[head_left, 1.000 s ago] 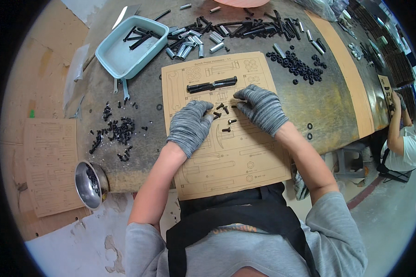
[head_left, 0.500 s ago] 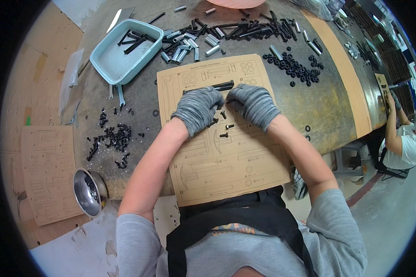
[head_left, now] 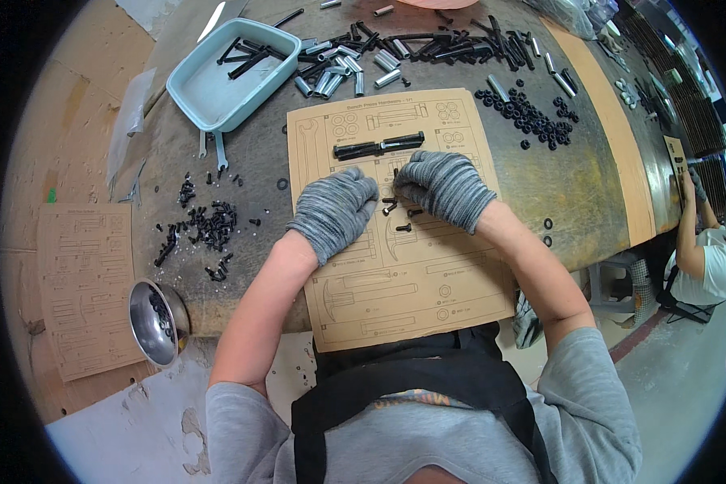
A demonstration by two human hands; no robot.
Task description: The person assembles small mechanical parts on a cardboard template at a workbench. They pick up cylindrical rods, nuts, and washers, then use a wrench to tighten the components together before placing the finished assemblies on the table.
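Hovering above a brown printed sheet of card, the gloved grey left hand has its fingers bent toward the thumb; whether it grips anything cannot be told. Curled, with its fingertips turned down, the gloved grey right hand is right beside several small black metal bolts; its grip on any of them is hidden. These bolts lie loose on the card between the two hands, nearer the right. Beyond both hands, long black cylindrical bolts lie in a row across the card.

On the table, a pale-blue rectangular plastic tub holds long black bolts at its far end. At the near left edge, a tilted round silver metal bowl contains small dark pieces.
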